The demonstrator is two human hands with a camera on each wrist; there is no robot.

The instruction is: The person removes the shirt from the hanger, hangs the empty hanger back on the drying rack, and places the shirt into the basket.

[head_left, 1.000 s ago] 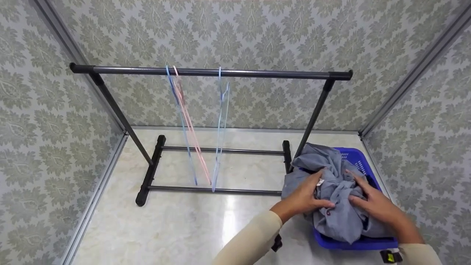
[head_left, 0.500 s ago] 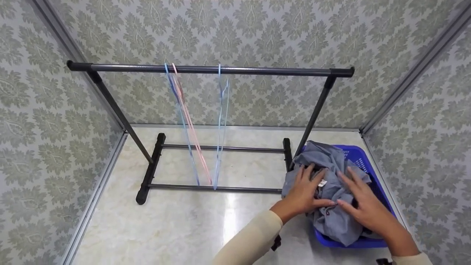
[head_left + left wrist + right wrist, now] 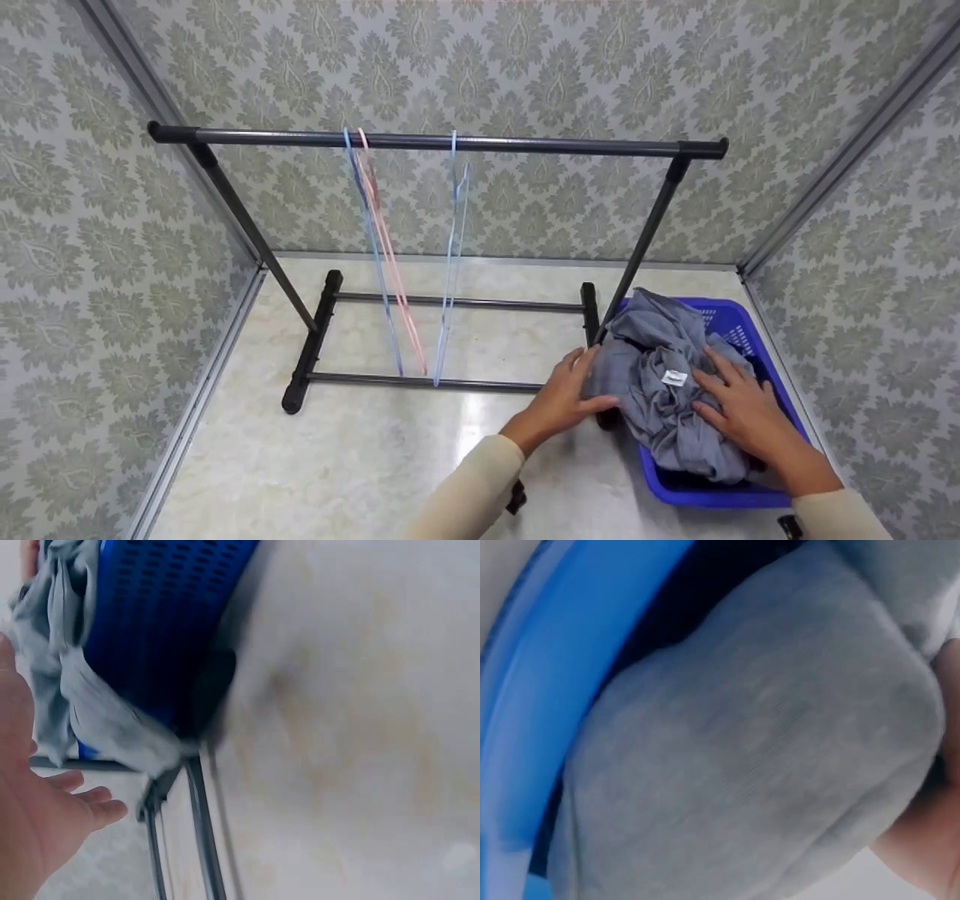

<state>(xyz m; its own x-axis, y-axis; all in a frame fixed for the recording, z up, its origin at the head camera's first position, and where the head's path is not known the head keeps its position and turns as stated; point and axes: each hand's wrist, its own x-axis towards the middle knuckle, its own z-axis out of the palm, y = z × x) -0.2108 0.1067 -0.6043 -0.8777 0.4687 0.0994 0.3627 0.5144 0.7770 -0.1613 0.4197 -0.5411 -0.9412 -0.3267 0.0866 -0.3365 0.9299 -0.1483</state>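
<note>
A crumpled grey-blue shirt (image 3: 679, 409) with a small white label (image 3: 673, 378) is heaped in a blue plastic basket (image 3: 712, 498) at the right of the head view. At the heap's left edge is my left hand (image 3: 559, 397), its fingers spread. The left wrist view shows this hand (image 3: 37, 817) with fingers extended beside a hanging part of the shirt (image 3: 112, 720). My right hand (image 3: 754, 416) rests on the shirt's right side with its fingers extended. A broad grey fold (image 3: 757, 735) fills much of the right wrist view, and the blue rim (image 3: 562, 675) runs beside it.
A dark metal clothes rack (image 3: 555, 146) stands left of the basket, its right leg (image 3: 646, 244) close to the heap. Thin hangers hang from the bar, including a pink hanger (image 3: 390, 255) and a light blue hanger (image 3: 450, 262). Patterned walls (image 3: 517, 67) enclose the floor.
My left hand has moved left, from the middle of the shirt to its edge. The right hand has shifted slightly right in the last half second. The shirt's folds have changed and its label shows more fully.
</note>
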